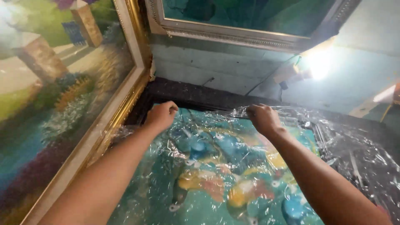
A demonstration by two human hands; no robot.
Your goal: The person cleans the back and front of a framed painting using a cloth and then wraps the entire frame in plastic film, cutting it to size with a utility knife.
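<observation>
A painting (216, 175) of colourful fish on a teal ground lies flat in a dark frame (196, 93), under crinkled clear plastic wrap (291, 114). My left hand (161, 116) is closed at the painting's far left edge, gripping the wrap there. At the far edge further right, my right hand (263, 118) is closed on a bunched fold of the same wrap. Both forearms reach forward over the picture.
A large landscape painting in a gold frame (121, 110) leans at the left. Another framed picture (233, 33) hangs on the pale wall behind. A bright lamp (318, 62) glares at the upper right. Loose wrap covers the dark frame's right side (358, 154).
</observation>
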